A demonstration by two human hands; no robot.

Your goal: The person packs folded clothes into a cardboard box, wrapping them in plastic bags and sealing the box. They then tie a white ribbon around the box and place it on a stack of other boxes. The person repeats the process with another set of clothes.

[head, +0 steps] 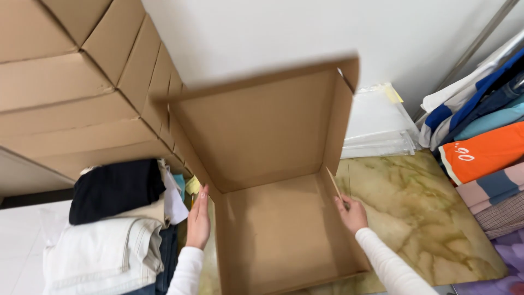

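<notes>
on the box (273,229) sides, both hands flat.

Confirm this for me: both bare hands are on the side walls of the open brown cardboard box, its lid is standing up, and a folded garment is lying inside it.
Not quite. The head view shows the open brown cardboard box empty. The rest holds: the left hand and right hand are on its side walls, and the lid stands up. Folded garments lie stacked outside it, to the left.

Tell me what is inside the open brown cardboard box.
Nothing shows inside the open brown cardboard box: bare floor and raised lid. The left hand and right hand press its side walls; the marbled tabletop beneath is covered.
</notes>
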